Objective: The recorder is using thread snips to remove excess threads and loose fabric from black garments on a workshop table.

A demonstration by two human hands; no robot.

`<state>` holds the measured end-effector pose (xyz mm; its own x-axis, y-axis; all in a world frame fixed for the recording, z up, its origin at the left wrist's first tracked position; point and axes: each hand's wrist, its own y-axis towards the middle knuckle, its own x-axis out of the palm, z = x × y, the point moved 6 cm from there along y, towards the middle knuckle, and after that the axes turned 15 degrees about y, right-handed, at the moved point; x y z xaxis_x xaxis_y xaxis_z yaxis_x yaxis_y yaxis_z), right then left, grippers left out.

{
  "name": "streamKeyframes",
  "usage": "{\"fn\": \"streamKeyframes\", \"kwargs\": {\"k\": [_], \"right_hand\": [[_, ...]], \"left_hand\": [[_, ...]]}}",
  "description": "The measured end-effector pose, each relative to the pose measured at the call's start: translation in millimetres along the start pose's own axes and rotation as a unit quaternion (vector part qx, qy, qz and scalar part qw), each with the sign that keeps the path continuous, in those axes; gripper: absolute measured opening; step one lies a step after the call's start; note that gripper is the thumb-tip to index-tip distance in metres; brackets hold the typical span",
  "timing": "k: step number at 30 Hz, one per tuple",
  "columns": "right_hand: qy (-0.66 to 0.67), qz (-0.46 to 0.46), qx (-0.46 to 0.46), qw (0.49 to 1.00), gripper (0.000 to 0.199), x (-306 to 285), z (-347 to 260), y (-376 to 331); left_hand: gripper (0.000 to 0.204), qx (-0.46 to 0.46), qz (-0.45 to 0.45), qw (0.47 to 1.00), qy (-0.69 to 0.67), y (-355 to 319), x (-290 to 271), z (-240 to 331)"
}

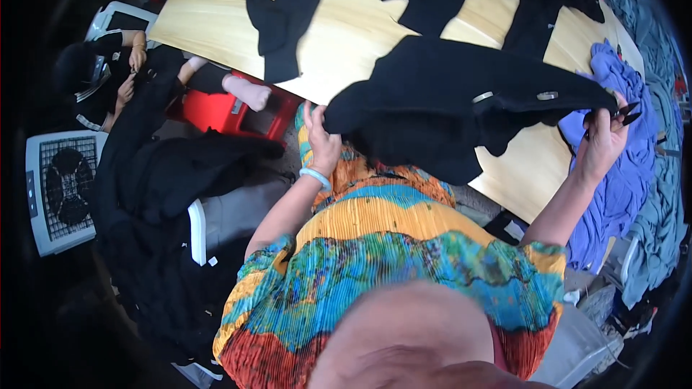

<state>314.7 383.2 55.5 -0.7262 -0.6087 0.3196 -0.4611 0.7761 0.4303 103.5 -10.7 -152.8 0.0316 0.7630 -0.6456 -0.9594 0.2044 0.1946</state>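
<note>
The black garment (440, 104) is hanging stretched between the two hands, its long axis running left to right across the near edge of the counter (346, 36) — slightly higher on the right. The left hand (322, 142) is pinching its left end with fingers closed on the cloth; the right hand (604, 138) is gripping the right end together with small black scissors (626, 112). The cloth is looking soft and dark, sagging in folds near the middle, with two small pale tags showing on its upper edge. Two other black garments (281, 0) are lying on the far part of the counter. A purple cloth pile (627, 173) is lying at the right, just beside the right hand. At the left, a chair (196, 230) is carrying more black cloth, and another person — seated — is leaning near a red bin (216, 112); what it holds I cannot tell.
</note>
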Motion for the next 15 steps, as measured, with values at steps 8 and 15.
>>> {"fn": "streamKeyframes", "kwargs": {"k": [8, 15], "right_hand": [[-0.005, 0.027, -0.008, 1.000, 0.024, -21.7, -19.5, -7.0], [0.092, 0.038, -0.016, 0.995, 0.024, -32.3, -39.9, -6.2]], "left_hand": [[0.039, -0.051, -0.154, 0.938, -0.307, 50.7, -81.1, 102.1], [0.028, 0.134, -0.136, 0.860, -0.473, 147.2, -121.5, 285.2]]}}
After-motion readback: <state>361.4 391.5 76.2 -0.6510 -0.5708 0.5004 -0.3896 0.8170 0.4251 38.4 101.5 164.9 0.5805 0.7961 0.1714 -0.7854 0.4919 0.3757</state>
